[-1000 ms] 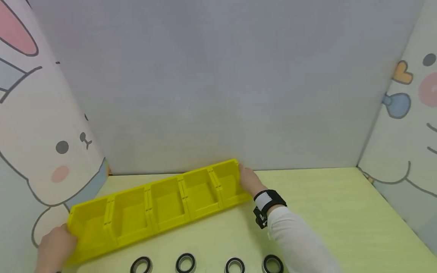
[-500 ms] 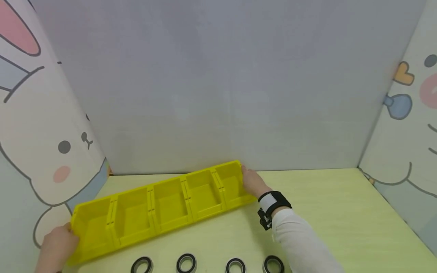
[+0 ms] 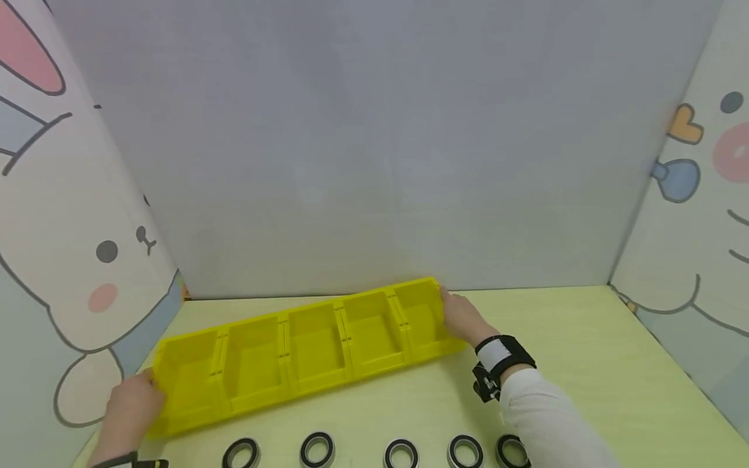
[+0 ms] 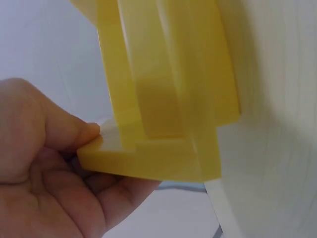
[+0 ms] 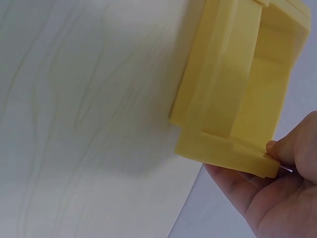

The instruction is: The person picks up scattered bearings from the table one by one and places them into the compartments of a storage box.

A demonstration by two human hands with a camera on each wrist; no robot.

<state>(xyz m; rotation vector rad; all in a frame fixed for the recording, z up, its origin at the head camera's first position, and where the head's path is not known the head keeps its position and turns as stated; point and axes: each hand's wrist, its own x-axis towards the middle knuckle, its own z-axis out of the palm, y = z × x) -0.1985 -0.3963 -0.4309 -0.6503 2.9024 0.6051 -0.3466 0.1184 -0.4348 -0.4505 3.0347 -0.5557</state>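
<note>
A long yellow bin row (image 3: 316, 339) with several open compartments lies slantwise in the head view, its right end farther back than its left. My left hand (image 3: 134, 400) grips its left end; in the left wrist view the thumb (image 4: 81, 133) is over the end wall's rim and the fingers are beneath. At the opposite end my right hand (image 3: 465, 317) holds the other end wall, with the thumb (image 5: 282, 148) on the rim and curled fingers under it in the right wrist view. No contents show in the compartments.
Several black-and-silver ring bearings (image 3: 316, 448) lie in a row along the near edge of the view, some cut off. A grey back wall (image 3: 374, 162) and printed side panels (image 3: 70, 227) enclose the pale yellow table (image 3: 585, 364).
Both hands have shifted the yellow bin row to the right, mostly within the last half second. Another bearing now shows beside the right sleeve.
</note>
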